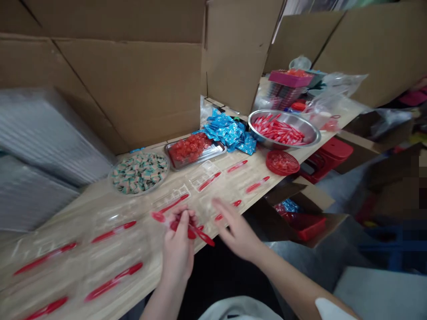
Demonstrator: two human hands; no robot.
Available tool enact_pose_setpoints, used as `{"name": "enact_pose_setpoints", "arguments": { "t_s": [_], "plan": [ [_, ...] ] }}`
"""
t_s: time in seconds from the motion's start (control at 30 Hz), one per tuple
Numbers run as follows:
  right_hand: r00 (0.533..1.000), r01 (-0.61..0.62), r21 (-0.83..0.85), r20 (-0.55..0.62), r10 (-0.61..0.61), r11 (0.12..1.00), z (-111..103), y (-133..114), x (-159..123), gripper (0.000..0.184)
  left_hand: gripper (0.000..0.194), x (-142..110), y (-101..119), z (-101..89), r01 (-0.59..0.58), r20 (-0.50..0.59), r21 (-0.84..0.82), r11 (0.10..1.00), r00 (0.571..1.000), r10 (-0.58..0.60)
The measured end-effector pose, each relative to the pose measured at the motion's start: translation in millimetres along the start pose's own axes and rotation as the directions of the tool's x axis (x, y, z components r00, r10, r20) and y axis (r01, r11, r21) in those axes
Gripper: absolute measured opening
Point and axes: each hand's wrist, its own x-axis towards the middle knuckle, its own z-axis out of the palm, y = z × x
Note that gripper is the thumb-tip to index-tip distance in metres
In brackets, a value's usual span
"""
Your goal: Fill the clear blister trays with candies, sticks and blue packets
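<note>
My left hand (179, 240) is closed around several red pen-like sticks (206, 238), whose ends poke out on both sides of the fingers. To its right, my right hand (238, 231) has its fingers apart and somewhat blurred, with nothing visible in them. It hovers by a clear plastic tray (208, 202) where another red stick (237, 203) lies partly hidden behind the fingers. Further clear trays run in two rows along the table, each with a single red stick, such as the stick (114, 232) left of my hands.
Along the back stand a round dish of small green-and-beige packets (140, 173), a metal tray of red pieces (190, 149), blue sachets (228, 131) and a steel bowl (313, 133) of red sticks. A red basket (283, 162) sits at the table's edge. Stacked clear trays (50, 133) rise at left.
</note>
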Motion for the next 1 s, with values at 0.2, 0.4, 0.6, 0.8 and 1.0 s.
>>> {"name": "enact_pose_setpoints", "arguments": {
  "t_s": [0.2,0.4,0.6,0.8,1.0],
  "plan": [
    [0.832,-0.497,-0.338,-0.446,0.330,0.799,-46,150,11,0.052,0.020,16,-36,49.8,0.235,0.096,-0.029,0.972,0.968,-0.231],
    [0.867,-0.428,-0.364,-0.423,0.262,0.827,-49,167,-5,0.044,0.011,37,-62,95.4,0.375,0.063,-0.143,0.916,0.927,-0.369],
    [0.937,-0.338,0.292,0.020,0.348,0.895,-60,96,20,0.044,0.009,49,-86,137.0,0.305,0.106,-0.178,0.936,0.951,-0.289],
    [0.964,-0.267,0.359,0.120,0.239,0.894,-60,71,36,0.048,0.040,46,-104,161.5,0.128,0.236,0.193,0.973,0.956,-0.173],
    [0.956,-0.292,-0.068,-0.036,0.291,0.954,-126,124,80,0.031,0.063,48,-96,156.4,-0.224,0.541,0.568,0.792,0.827,-0.154]
  ]
}}
